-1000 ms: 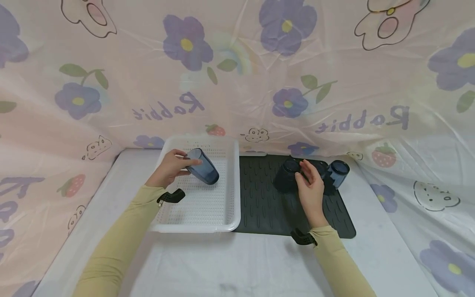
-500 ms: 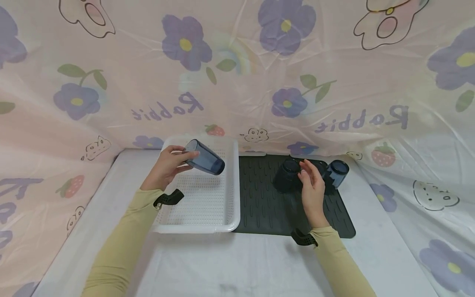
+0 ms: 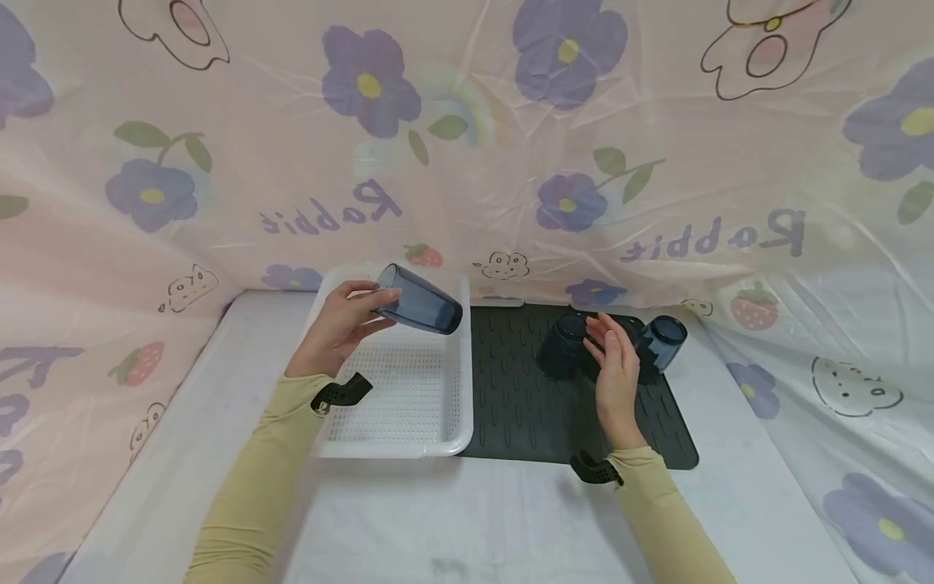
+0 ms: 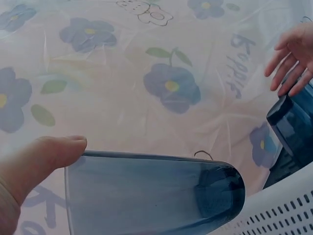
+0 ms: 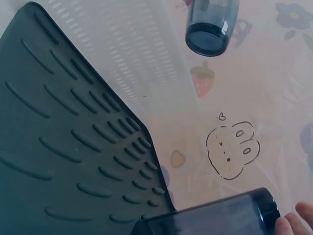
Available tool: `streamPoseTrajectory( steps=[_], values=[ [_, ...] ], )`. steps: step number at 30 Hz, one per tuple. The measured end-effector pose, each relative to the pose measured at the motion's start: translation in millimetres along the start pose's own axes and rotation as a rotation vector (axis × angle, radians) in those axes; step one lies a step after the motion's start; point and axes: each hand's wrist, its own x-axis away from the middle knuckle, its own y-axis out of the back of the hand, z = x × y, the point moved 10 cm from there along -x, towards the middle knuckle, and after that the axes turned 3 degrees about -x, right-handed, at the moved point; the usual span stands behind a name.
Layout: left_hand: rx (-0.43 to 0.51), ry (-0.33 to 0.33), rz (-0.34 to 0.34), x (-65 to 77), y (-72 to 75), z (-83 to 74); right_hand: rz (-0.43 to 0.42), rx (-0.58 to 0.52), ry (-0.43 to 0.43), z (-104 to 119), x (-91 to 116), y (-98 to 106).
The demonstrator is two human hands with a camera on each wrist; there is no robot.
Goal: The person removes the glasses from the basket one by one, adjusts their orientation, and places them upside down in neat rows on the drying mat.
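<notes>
A clear blue tumbler [image 3: 423, 302] is gripped near its rim by my left hand [image 3: 337, 328], thumb on the near side. It lies tilted over the white basket [image 3: 394, 448], base toward the right; in the left wrist view the same tumbler [image 4: 142, 193] spans the bottom. My right hand [image 3: 619, 381] has its fingers extended beside an upside-down dark blue tumbler [image 3: 559, 353] on the black ribbed mat [image 3: 511, 397]. In the right wrist view, fingertips [image 5: 296, 225] show right at that tumbler's base. Another upturned tumbler [image 3: 666, 337] stands right of this hand, and one between is mostly hidden.
The perforated basket stands left of the mat, its right wall along the mat's left edge. Both sit on a white-covered table [image 3: 409, 519]. A patterned curtain [image 3: 467, 162] hangs close behind and at both sides.
My left hand has raised the tumbler and carried it to the right, tipping it closer to horizontal. The right hand has eased slightly right, its fingers straightening beside the upturned tumbler.
</notes>
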Motion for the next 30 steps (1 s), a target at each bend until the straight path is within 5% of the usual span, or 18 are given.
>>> streamPoseTrajectory(
  steps=[13, 30],
  values=[
    [0.098, 0.009, 0.047, 3.6, -26.1, 10.6, 0.115, -0.128, -0.014, 28, 16, -37],
    [0.171, 0.03, 0.039, 9.9, -49.8, 31.3, 0.18, -0.206, -0.062, 14, 21, -61]
  ],
)
